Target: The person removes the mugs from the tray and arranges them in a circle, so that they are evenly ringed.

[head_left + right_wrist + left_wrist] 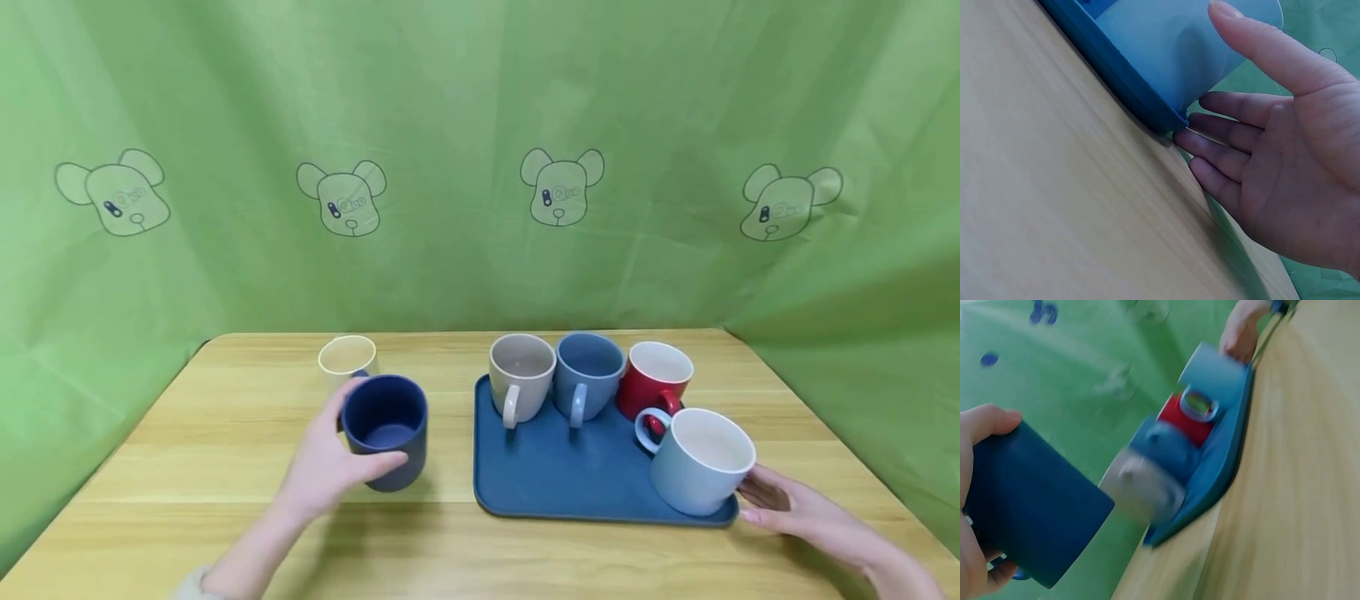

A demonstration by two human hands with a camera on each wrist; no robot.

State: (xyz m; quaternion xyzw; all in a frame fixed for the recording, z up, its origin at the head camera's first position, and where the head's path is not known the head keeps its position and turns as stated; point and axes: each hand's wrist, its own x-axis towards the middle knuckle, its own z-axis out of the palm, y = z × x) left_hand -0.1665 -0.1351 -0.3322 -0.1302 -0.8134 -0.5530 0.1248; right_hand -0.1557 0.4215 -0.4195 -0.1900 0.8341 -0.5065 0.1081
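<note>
Fingers of the left hand [326, 467] wrap the navy mug [386, 429], upright at lower centre-left, just left of the blue tray [555, 475]. Right hand [795, 508], fingers relaxed, rests beside the pale blue mug [701, 462] at the tray's lower right corner.

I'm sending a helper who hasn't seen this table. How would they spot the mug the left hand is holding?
Start at the blue tray on the wooden table, then look just left of it. The dark navy mug sits there, gripped by the left hand. It is the darkest mug, in front of a pale cream mug.
</note>
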